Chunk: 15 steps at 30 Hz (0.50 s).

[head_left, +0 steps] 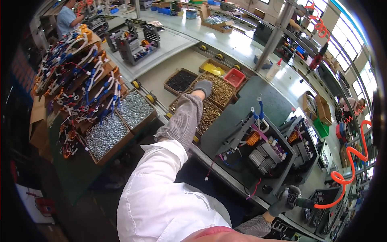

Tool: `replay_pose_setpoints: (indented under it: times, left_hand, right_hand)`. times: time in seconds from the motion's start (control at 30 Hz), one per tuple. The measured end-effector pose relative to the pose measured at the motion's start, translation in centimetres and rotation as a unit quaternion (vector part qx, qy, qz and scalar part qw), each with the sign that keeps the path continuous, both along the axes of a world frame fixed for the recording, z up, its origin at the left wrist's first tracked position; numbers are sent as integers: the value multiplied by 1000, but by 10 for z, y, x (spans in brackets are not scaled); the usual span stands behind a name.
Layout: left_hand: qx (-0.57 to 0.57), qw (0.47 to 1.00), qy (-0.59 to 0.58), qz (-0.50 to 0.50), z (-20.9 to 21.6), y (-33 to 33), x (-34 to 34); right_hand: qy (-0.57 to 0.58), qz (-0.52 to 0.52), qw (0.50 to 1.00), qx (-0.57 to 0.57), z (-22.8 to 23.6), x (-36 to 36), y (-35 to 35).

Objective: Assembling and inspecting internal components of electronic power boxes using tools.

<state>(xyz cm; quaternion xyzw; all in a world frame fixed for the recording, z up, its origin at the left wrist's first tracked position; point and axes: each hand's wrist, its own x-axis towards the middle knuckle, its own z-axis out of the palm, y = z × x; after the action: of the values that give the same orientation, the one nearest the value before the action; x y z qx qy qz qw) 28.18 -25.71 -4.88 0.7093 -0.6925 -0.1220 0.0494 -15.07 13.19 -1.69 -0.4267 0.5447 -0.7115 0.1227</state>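
My left hand, in a grey glove, reaches over a cardboard box of small brass-coloured metal parts. Its fingers point down and away, so their grip is hidden. A second box of brass-coloured parts lies under my sleeved forearm. At the lower right, my right hand, also gloved, is closed around a dark air tool with an orange coiled hose. The tool's tip cannot be made out. Between my hands, an open dark metal chassis holds a copper coil, finned heat sinks and wires.
Boxes of silver hardware stand at the left beside stacked wire harnesses. A box of black screws, a red tray and a yellow bag surround the brass parts. Another chassis stands right. A person works far left.
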Motion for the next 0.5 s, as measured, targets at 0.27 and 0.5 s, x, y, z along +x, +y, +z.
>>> replay_pose_setpoints:
  times: [0.27, 0.5]
  left_hand:
    - [-314, 904, 271, -105, 55, 33, -24]
    - [-218, 807, 510, -202, 125, 196, -70]
  right_hand:
    - [-12, -116, 993, -33, 24, -8, 14]
    - [-115, -276, 954, -26, 32, -66, 133]
